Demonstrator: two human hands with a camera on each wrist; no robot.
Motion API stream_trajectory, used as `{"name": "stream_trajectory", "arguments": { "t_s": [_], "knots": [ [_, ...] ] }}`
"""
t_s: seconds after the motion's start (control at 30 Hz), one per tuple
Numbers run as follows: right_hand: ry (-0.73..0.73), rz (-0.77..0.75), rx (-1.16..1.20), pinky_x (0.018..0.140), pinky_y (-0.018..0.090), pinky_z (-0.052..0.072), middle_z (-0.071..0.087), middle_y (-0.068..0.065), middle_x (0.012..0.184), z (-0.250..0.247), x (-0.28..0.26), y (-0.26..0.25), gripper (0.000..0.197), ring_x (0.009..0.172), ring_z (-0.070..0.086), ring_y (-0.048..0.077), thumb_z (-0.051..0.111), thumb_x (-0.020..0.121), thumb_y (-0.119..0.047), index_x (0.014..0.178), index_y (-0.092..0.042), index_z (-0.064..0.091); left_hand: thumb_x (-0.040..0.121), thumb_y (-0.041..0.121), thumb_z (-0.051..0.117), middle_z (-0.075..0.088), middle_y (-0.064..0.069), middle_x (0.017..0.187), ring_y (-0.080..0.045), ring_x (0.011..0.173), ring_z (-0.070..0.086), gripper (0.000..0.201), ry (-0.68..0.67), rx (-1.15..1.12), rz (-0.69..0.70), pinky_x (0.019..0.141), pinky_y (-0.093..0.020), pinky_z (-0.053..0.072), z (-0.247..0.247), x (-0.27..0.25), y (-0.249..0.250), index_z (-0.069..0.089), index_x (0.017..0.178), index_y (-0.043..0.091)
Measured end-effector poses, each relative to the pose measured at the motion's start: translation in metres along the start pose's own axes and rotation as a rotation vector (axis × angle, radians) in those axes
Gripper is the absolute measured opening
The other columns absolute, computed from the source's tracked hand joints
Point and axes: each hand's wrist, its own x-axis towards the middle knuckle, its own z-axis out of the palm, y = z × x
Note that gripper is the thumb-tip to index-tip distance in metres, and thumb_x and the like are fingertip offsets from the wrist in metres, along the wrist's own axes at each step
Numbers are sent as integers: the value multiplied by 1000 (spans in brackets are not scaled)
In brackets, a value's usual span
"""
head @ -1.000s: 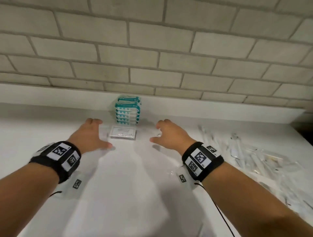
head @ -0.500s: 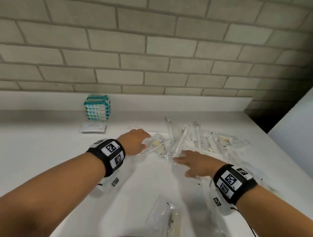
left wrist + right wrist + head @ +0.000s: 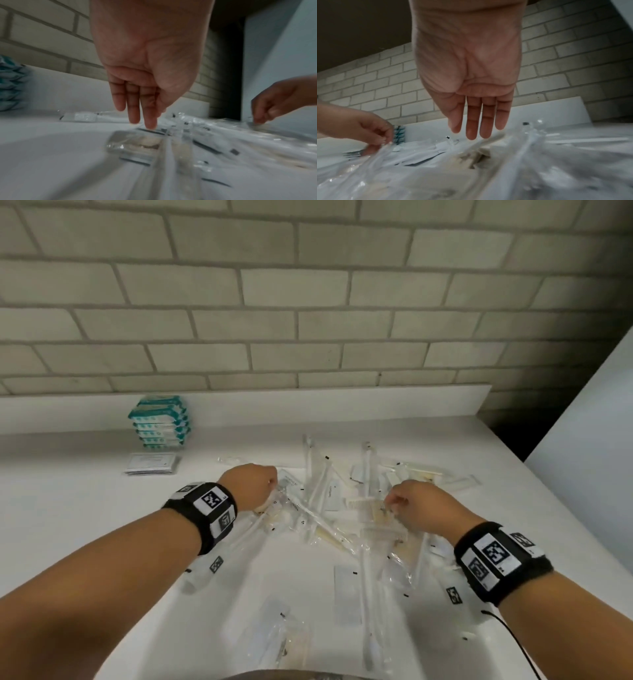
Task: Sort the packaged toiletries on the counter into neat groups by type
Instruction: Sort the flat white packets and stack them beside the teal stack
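Observation:
Clear-wrapped toiletries (image 3: 342, 518), toothbrushes and combs among them, lie heaped on the white counter (image 3: 85, 525). My left hand (image 3: 272, 491) reaches down at the heap's left edge. Its fingers and thumb pinch a clear packet (image 3: 385, 146), as the right wrist view shows. My right hand (image 3: 390, 505) hangs over a wrapped comb (image 3: 368, 503) on the heap's right side. Its fingers (image 3: 471, 134) point straight down with nothing between them, just above the wrappers.
A stack of teal packets (image 3: 159, 421) stands against the backsplash at the left, with flat white sachets (image 3: 152, 463) piled in front of it. More clear packets (image 3: 281, 638) lie near the front edge. A white panel (image 3: 589, 457) rises at the right.
My view swung right from the teal stack to the heap. Both hands left the sachets, moved onto the clear packets, and their fingers turned downward into the pile.

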Motion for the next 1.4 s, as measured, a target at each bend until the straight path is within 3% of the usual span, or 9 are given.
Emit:
{"name": "stream_trajectory", "arguments": {
  "t_s": [0.2,0.4,0.5,0.6,0.73,0.9,1.03,1.17,1.4],
  "knots": [
    [-287,-178,-104,106,30,40,53,-10,136,10,20,-15,37,123,51,11,51,95,-16,128,-29,61,99,12,42,23,7,158,-17,141,31,52,-140,-118,23,115,-26,22,12,26,16,34,148,28],
    [-56,-72,-174,103,38,42,52,-3,136,-5,43,25,38,120,48,20,50,95,-31,133,-35,54,96,28,49,47,5,137,-21,122,45,46,-58,23,-21,102,-31,39,22,35,14,44,141,35],
    [-293,-128,-225,118,51,17,19,-6,160,-2,35,30,63,146,17,25,54,92,-31,148,-42,27,91,34,56,55,3,127,-21,115,47,43,-7,108,-37,96,-32,42,21,35,23,50,133,31],
    [-471,-310,-157,121,44,6,3,-14,161,5,23,22,70,148,3,11,56,93,-28,151,-42,19,87,36,60,62,-1,121,-22,109,54,35,-61,24,-87,92,-32,44,16,38,25,55,120,26],
    [-459,-256,150,109,27,34,36,-21,151,-10,19,37,53,129,41,-1,63,92,-23,139,-38,47,89,40,60,53,-7,137,-26,122,50,49,-83,-114,-259,101,-37,40,5,36,13,53,130,15],
    [-485,-178,-59,109,32,36,36,-20,151,-25,20,77,55,130,46,8,60,89,-23,140,-38,44,97,25,48,60,-13,93,-26,78,53,26,282,-215,-227,66,-32,38,-20,36,43,55,110,3],
    [-415,-68,15,98,25,42,50,-17,142,-38,20,100,36,120,52,7,59,91,-25,126,-34,61,98,32,48,65,-8,111,-30,98,62,36,144,-195,74,79,-31,45,-23,42,104,49,127,12],
    [-361,-3,-71,113,32,33,44,-10,148,-48,23,128,41,132,45,13,57,94,-22,135,-26,56,99,38,44,60,4,112,-15,99,56,38,-139,-91,321,83,-25,40,-8,42,166,48,132,20],
    [-166,121,-4,97,31,47,64,-7,115,-55,13,158,23,108,59,17,57,93,-22,113,-24,68,96,30,47,62,0,88,-18,80,59,15,-94,-104,198,68,-29,45,-5,54,157,54,100,17]
  ]
}}
